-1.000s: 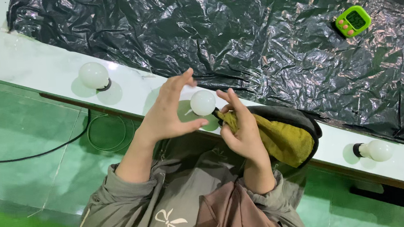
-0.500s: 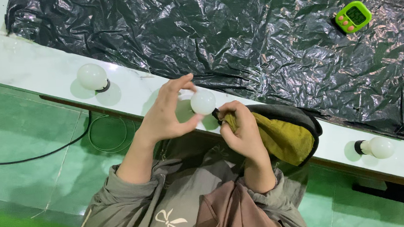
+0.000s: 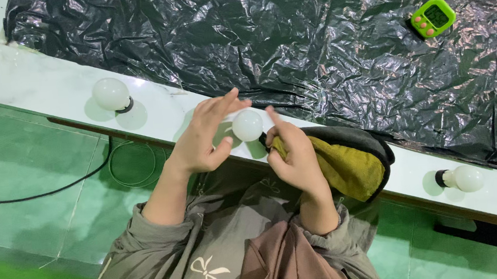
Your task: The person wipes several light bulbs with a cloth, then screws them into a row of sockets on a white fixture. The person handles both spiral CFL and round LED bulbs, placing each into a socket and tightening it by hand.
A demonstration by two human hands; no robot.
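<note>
Fingers (image 3: pixel 214 110) of the left hand (image 3: pixel 202 140) pinch the white bulb (image 3: pixel 247 125) lightly while the right hand (image 3: pixel 293 154) clamps the yellow cloth (image 3: pixel 344 168) at its base, so a harder rub could pop it loose onto the worktop (image 3: pixel 52 89).

left hand (image 3: pixel 202 140): bare, grey sleeve pushed up toward the elbow | right hand (image 3: pixel 296 153): bare, grey cuff bunched at wrist | below hands: grey top, pale bow print, brown panel

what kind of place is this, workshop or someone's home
Probably a makeshift work or cleaning station rather than a proper workshop: a white ledge with mounted round bulbs, black plastic sheeting spread over the surface, a green timer, and green tiled floor.
</note>
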